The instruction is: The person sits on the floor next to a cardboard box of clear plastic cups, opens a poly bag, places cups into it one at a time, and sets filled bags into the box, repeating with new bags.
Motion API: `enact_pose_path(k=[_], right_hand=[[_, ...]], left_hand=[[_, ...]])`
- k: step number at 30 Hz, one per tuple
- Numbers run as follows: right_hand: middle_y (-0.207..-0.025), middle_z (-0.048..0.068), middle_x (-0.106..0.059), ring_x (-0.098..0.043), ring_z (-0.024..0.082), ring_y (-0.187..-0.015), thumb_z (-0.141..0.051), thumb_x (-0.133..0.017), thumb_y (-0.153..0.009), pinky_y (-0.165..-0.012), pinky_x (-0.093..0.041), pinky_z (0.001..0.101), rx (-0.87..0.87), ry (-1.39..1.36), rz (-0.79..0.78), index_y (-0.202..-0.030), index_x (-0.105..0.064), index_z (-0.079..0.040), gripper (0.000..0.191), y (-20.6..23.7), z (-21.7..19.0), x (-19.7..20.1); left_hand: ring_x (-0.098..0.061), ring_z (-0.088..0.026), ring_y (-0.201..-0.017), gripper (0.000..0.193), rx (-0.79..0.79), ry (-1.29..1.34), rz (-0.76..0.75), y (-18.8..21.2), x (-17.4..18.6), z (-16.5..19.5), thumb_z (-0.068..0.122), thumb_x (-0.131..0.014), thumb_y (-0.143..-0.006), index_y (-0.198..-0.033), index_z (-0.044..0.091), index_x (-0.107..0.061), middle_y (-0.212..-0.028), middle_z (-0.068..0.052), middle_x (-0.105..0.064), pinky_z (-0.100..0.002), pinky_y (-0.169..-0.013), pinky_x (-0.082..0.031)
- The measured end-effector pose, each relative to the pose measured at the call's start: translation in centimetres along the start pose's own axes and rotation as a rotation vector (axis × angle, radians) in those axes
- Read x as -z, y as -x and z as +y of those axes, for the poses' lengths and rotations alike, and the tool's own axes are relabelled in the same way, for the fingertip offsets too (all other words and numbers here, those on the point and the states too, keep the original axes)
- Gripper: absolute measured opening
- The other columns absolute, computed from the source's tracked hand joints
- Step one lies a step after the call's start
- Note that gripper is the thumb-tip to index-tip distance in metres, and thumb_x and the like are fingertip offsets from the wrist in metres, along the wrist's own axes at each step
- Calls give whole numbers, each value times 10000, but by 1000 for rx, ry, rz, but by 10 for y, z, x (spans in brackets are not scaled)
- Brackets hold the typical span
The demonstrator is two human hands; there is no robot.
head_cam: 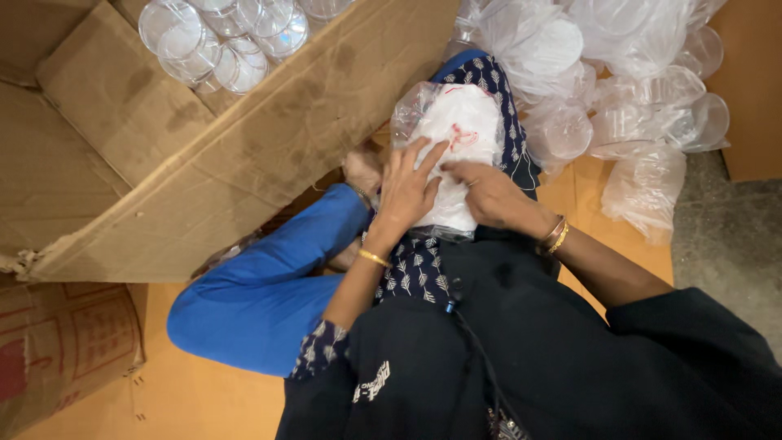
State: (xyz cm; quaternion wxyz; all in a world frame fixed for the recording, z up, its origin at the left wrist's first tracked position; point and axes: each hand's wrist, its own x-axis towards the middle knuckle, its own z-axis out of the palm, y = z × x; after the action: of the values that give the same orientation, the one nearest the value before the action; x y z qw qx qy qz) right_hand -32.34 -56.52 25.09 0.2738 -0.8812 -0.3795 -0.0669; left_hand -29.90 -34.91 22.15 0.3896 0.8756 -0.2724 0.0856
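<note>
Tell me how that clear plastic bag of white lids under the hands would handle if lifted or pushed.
The bag of white lids probably feels light, since it seems to hold only thin plastic pieces. Its crinkled clear film looks floppy and likely slippery, so both the left hand and right hand press on it. The rounded stack might roll off the lap.

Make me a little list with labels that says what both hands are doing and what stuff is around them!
left hand: flat on the plastic bag of white lids, fingers spread
right hand: pressing the same bag from the other side
bag: lying on the person's lap
cardboard box: left of the hands, flap open
clear cups: stacked in the box
bagged clear containers: piled to the right
floor: flat cardboard sheet
</note>
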Motion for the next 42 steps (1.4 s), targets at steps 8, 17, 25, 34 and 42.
enact_pose_path(k=[8,17,25,34,42], right_hand=[[-995,91,-611,-651,326,-827,35,-614,-823,-701,-540,443,-208,244,1,-1040,-647,-30,229,-1,5,14],[-1124,54,-676,-684,314,-721,-81,-687,-862,-596,-532,421,-429,342,-54,-1124,-710,-64,263,-15,27,29],[-1089,16,-640,-735,219,-837,-209,-773,-814,-720,-573,377,-469,-72,-205,-969,-659,-89,227,-18,20,25],[-1118,104,-644,-675,279,-882,-101,-758,-807,-721,-543,374,-457,-70,-104,-1075,-692,-31,284,-12,25,17],[-971,6,-755,-656,49,-890,-35,-721,-908,-814,-537,257,-682,-863,-59,-1090,-751,-25,185,6,28,-3]], left_hand=[[-572,-302,-1041,191,9,67,144,-25,-16,-12,83,-705,-932,-1113,142,-684,-1086,-61,-619,-425,-920,-480],[-591,-224,-1045,386,543,317,259,-7,-9,-44,244,-721,-935,-1220,6,-612,-1083,-91,-665,-365,-937,-442],[-535,-107,-950,234,710,1375,231,21,-80,-63,196,-634,-1077,-1195,-5,-609,-1035,-7,-608,-265,-858,-449],[-623,-168,-1179,538,563,1952,204,19,-35,-46,34,-654,-873,-1357,120,-436,-1310,-85,-571,-338,-1009,-534],[-658,-75,-924,292,561,1252,178,13,-28,-18,50,-742,-950,-1226,-4,-662,-1060,-24,-730,-252,-841,-542]])
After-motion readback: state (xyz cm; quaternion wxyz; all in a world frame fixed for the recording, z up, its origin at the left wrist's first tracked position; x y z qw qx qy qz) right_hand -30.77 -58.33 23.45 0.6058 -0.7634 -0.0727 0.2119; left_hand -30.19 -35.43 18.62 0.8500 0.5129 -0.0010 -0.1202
